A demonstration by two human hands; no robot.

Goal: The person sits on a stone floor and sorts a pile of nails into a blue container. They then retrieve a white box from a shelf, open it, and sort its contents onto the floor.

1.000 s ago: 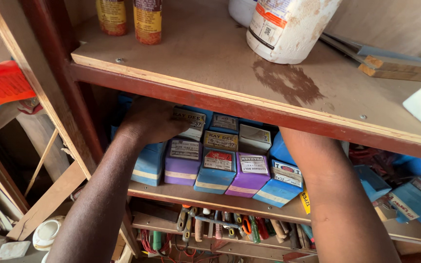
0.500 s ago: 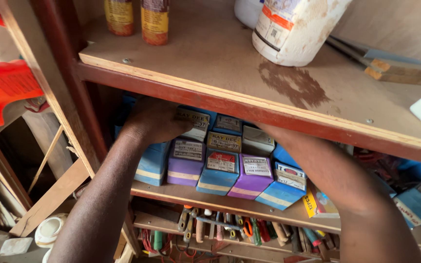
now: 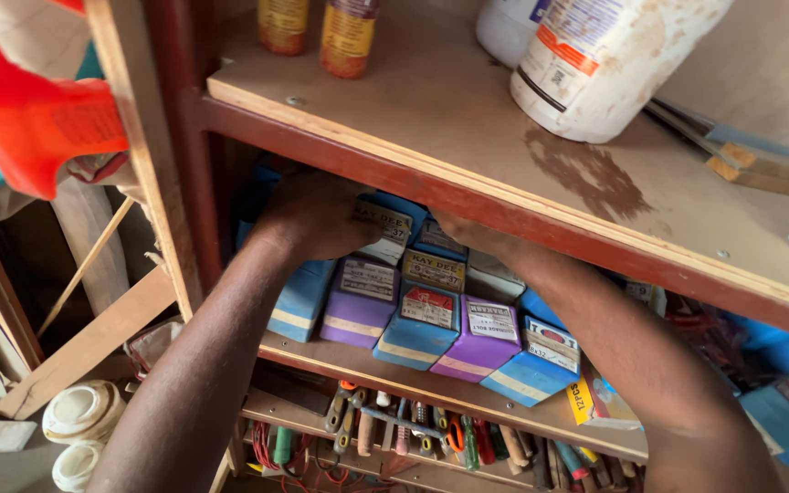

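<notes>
Both my arms reach under a wooden shelf board (image 3: 468,196) into a stack of small blue and purple cardboard boxes (image 3: 431,315). My left hand (image 3: 317,215) wraps over a blue box (image 3: 385,228) at the top left of the stack and grips it. My right hand (image 3: 472,236) is pushed in behind the upper boxes, and only its knuckles and wrist show; its fingers are hidden by the shelf edge. The boxes stand tilted forward on a lower shelf (image 3: 468,393).
A white plastic tub (image 3: 609,64) and two small yellow bottles (image 3: 317,27) stand on the top shelf. Hand tools (image 3: 413,434) fill the rack below. An orange plastic object (image 3: 20,100) hangs at left; white ceramic fittings (image 3: 79,429) lie below.
My right forearm has pushed deeper into the shelf toward the upper boxes. My left hand stays on the top left box. The view has shifted slightly.
</notes>
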